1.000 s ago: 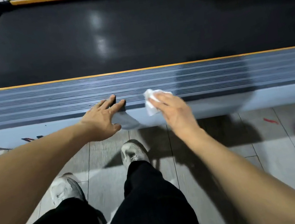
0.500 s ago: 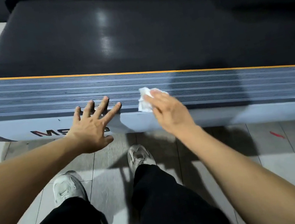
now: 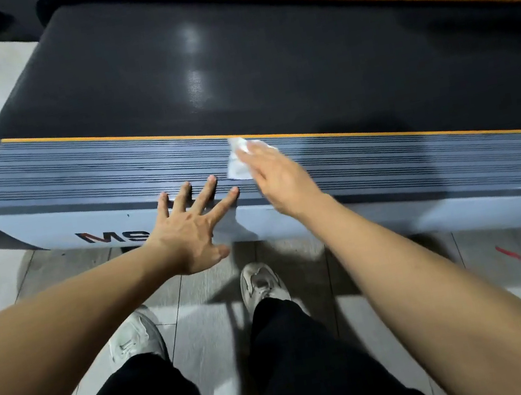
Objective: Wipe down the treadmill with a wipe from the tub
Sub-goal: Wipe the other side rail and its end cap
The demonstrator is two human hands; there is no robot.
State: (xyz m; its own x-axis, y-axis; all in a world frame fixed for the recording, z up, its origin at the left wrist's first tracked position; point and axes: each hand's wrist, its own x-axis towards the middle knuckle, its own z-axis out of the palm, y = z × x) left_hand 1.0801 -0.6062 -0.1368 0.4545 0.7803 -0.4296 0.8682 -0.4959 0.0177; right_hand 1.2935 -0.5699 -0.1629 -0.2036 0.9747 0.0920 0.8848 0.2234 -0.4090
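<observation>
Since half a second ago your right hand [image 3: 278, 178] has pushed the wipe [image 3: 239, 162] further across the near side rail [image 3: 92, 178] of the treadmill [image 3: 264, 67], from the rail's outer edge toward the orange strip [image 3: 137, 136] beside the black belt. Now the wipe lies flat on the ribbed grey rail, its far corner almost at the orange strip. Your right hand covers its right part with flat, extended fingers pressing down; the fingers look blurred, so you cannot tell if any of them curl around the cloth. Your left hand [image 3: 188, 231] is just beside, on the left, with all fingers spread wide. Its fingertips [image 3: 212, 179] rest on the outer edge of the same rail, and the palm is in front of the pale side panel with the dark letters [image 3: 116, 237]. That hand holds nothing. Below, your two light shoes [image 3: 260, 284] stand on the grey floor [image 3: 67, 276], close to the side of the treadmill.
</observation>
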